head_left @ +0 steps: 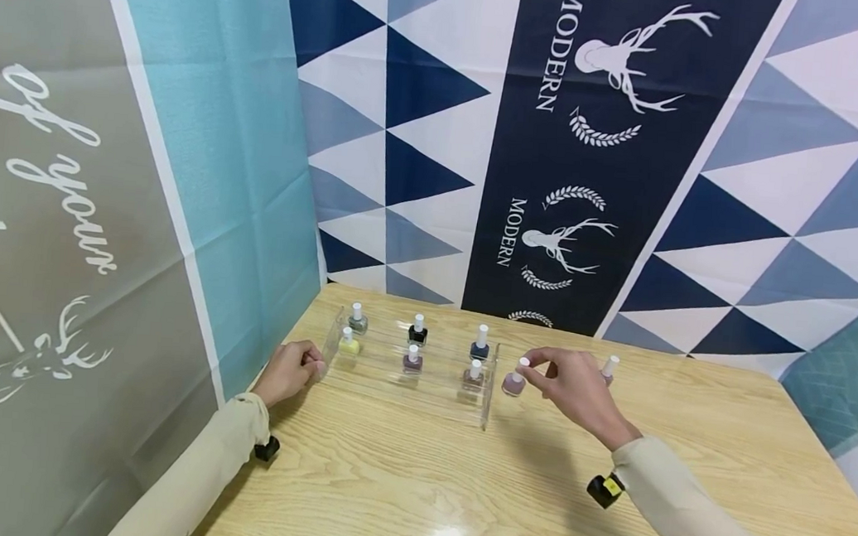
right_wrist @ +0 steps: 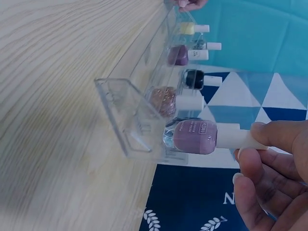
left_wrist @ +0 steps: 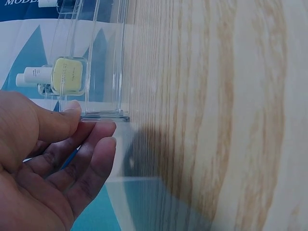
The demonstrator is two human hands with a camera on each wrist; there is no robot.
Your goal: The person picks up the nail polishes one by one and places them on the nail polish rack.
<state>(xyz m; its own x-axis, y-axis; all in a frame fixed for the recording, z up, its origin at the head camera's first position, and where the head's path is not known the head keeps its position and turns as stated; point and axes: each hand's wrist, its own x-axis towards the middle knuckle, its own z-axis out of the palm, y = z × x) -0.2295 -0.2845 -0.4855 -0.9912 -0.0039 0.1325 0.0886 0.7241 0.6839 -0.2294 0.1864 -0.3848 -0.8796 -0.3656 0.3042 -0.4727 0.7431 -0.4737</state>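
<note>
A clear stepped display rack (head_left: 405, 393) stands on the table with nail polish bottles on its tiers. My left hand (head_left: 293, 370) is at the rack's left end; in the left wrist view its thumb and fingers pinch the end panel, close to a yellow bottle (left_wrist: 69, 77). My right hand (head_left: 577, 388) pinches the white cap of a mauve nail polish bottle (right_wrist: 196, 137), just off the rack's right end. In the right wrist view that bottle overlaps a bottle behind it. On the rack nearby is a glittery brownish-pink bottle (right_wrist: 163, 101). Another white-capped bottle (head_left: 611, 365) is partly hidden behind my right hand.
Dark blue (head_left: 479, 350), black (head_left: 418, 334) and grey-green (head_left: 357, 323) bottles stand on the back tier, and a purple bottle (head_left: 412, 361) on the front one. Patterned cloth (head_left: 438, 136) hangs behind the wooden table (head_left: 384, 489) and along its left side.
</note>
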